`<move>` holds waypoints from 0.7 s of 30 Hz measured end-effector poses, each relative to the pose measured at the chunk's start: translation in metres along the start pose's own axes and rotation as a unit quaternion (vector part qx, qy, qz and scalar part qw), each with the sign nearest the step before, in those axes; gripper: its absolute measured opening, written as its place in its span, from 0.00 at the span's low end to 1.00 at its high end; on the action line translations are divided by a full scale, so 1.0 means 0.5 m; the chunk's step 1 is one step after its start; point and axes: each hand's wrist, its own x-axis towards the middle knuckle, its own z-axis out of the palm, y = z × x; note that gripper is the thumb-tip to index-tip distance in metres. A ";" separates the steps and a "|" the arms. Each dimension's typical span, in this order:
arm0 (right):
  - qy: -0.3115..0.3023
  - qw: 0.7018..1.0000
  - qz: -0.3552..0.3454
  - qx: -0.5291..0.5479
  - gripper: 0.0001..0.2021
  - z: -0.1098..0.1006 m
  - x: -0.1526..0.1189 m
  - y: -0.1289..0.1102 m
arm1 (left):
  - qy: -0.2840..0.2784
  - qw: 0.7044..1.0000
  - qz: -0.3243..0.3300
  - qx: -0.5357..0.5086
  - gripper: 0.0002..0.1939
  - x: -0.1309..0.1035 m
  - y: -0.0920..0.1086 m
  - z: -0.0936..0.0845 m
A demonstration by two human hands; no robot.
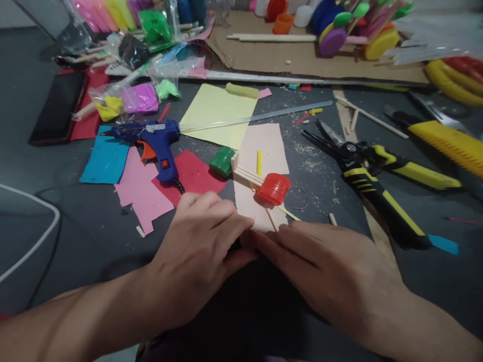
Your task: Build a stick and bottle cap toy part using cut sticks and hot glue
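Note:
Close to the table's near edge, my left hand (206, 239) has its thumb and fingertips pressed together. My right hand (332, 266) meets it there with closed fingers, and whatever is pinched between the two is hidden. A short thin wooden stick (271, 220) runs up to my right fingers; I cannot tell whether it is gripped. Just beyond lies a pale pink paper sheet (264, 146), partly under my fingertips. Over it rests a small piece of joined sticks (247, 173) with a red ridged roll (274, 188) at one end. A green roll (222, 162) sits beside the sheet.
A blue glue gun (154, 138) with a long glue stick lies left on coloured papers. Yellow-black pliers (362, 161) and a yellow cutter (449, 141) lie right. A phone (58, 105), clay packets and a cardboard sheet (260, 58) are farther back. A white cable (53, 221) curves at left.

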 end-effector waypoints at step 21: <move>-0.022 0.992 -0.125 0.016 0.11 -0.008 -0.005 0.027 | -0.002 0.995 -0.052 -0.085 0.15 0.005 -0.005 0.005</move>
